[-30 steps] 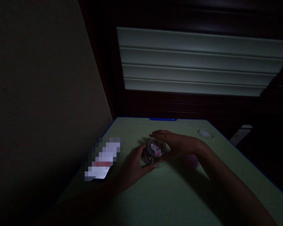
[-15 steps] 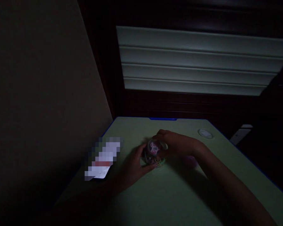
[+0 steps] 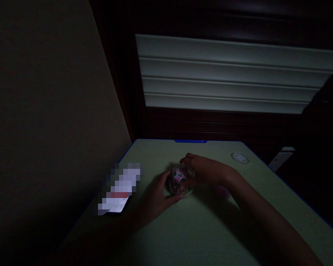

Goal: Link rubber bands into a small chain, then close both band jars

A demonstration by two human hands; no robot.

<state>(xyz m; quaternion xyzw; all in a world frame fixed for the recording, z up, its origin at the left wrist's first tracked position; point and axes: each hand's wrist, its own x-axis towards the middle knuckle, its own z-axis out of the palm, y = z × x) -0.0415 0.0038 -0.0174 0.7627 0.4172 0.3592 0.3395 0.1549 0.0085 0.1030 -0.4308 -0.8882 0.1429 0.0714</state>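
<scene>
A small clear container [image 3: 180,175] with a pink and white label stands near the middle of the table, over or among a cluster of colourful small bands [image 3: 184,191]. My left hand [image 3: 159,195] curves around the left and near side of the cluster, thumb and fingers spread apart. From the right, my right hand [image 3: 195,170] reaches over the container, its fingers bent around the container's right and far side. The dim light hides exactly where the right fingertips touch.
The pale green table [image 3: 211,229] has a blue edge. A phone-like bright object [image 3: 122,192], partly pixelated, lies at left. A round clear lid [image 3: 240,157] rests at back right. Something pink [image 3: 222,191] lies under my right wrist. A slatted panel [image 3: 219,81] stands behind.
The view has shifted slightly. Both hands stay around the container and bands, with only very small finger movement.
</scene>
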